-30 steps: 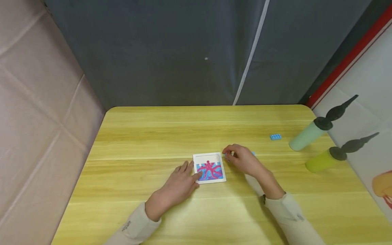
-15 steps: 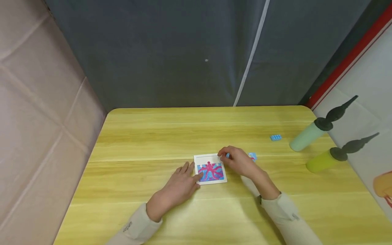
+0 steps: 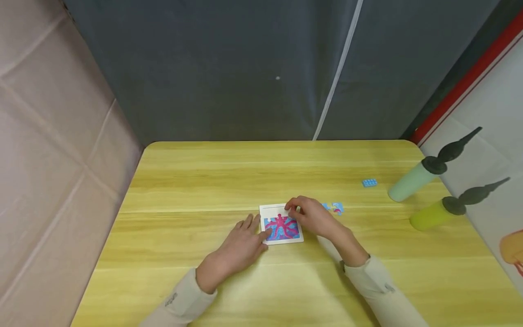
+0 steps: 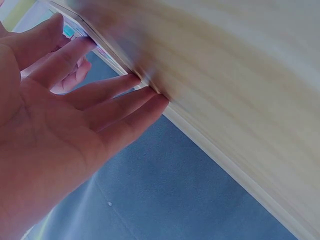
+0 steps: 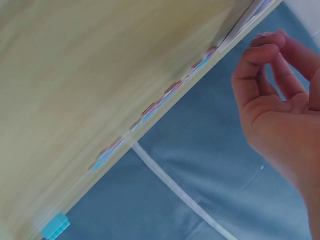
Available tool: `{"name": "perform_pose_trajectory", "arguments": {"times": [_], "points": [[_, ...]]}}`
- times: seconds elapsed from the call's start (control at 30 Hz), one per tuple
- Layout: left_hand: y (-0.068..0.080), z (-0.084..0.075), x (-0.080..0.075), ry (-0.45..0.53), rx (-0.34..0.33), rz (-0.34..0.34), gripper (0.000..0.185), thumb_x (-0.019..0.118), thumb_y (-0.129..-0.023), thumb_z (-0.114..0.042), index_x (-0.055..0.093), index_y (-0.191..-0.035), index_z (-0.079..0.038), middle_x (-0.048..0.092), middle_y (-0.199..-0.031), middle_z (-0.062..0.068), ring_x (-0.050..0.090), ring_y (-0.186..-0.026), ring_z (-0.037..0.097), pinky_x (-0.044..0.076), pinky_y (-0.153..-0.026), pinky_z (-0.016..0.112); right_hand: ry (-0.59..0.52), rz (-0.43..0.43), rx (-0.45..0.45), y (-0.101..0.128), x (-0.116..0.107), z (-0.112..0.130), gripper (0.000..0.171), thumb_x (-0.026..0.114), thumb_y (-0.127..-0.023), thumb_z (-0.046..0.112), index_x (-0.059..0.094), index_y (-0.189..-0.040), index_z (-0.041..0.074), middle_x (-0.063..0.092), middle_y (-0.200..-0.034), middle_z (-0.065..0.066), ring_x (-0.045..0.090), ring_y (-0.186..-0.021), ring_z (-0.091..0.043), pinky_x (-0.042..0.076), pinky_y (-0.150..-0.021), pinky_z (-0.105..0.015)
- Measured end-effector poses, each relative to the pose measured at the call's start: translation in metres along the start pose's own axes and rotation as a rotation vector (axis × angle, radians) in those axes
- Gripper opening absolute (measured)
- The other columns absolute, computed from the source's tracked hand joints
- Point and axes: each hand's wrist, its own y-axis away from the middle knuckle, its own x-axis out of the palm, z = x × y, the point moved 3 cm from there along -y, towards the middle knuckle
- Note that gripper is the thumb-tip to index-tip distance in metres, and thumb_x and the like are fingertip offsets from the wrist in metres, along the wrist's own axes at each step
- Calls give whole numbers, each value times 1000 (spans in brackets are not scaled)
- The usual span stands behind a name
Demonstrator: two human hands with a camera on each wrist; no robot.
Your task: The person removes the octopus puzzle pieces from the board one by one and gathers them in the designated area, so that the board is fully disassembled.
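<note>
Small framed puzzle, pink octopus on blue, lying flat near the middle of the yellow wooden table, a little toward the near edge; top row of the frame bare white. Left hand flat and spread, fingers straight, fingertips against the frame's left edge, steadying it. Right hand at the frame's top right corner, fingers curled, fingertips drawn together as if pinching a small piece; piece itself hidden, so cannot tell for certain whether anything held. Loose puzzle pieces on the table just right of that hand; blue brick further toward the right edge; two hand pumps, pale green and yellow-green, lying at the right edge. Likely best handled thus: keep the left fingertips bracing the frame so it cannot slide; lower any piece level over the bare row, tabs matched to the neighbours, then press flat with one fingertip rather than forcing. Main risk judged: tilted piece jamming on the rim, or the frame skidding.
</note>
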Motion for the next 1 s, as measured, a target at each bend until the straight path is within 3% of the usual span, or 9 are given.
{"name": "perform_pose_trajectory", "arguments": {"times": [0.2, 0.57, 0.77, 1.0], "points": [[0, 0, -2, -19, 16, -16, 43, 60, -105, -33, 61, -145, -16, 44, -157, 31, 41, -146, 51, 42, -116, 59, -3, 39, -34, -4, 7, 8, 12, 64, -102, 11, 73, -108, 9, 65, -90, 2, 52, -73, -11, 47, -66, -23], [2, -1, -1, -27, 58, -5, 44, 62, -104, -33, 58, -147, -23, 39, -158, 34, 38, -146, 55, 41, -115, 62, 99, 99, -98, -8, 19, 18, 15, 65, -102, 14, 74, -112, 8, 65, -89, 2, 53, -72, -9, 47, -67, -25], [-1, -5, -3, -46, 62, 18, 42, 60, -105, -33, 60, -147, -29, 36, -161, 32, 37, -148, 54, 41, -116, 61, 107, 108, -74, -5, 17, 18, 18, 65, -102, 14, 76, -115, 9, 68, -95, 0, 56, -75, -9, 50, -71, -29], [-3, -8, -4, -79, 51, 53, 41, 59, -105, -35, 60, -146, -31, 37, -161, 32, 36, -149, 51, 41, -117, 58, 80, 105, -76, -2, 18, 17, 17, 63, -102, 12, 76, -114, 9, 67, -91, 1, 54, -73, -10, 49, -69, -27]]}}
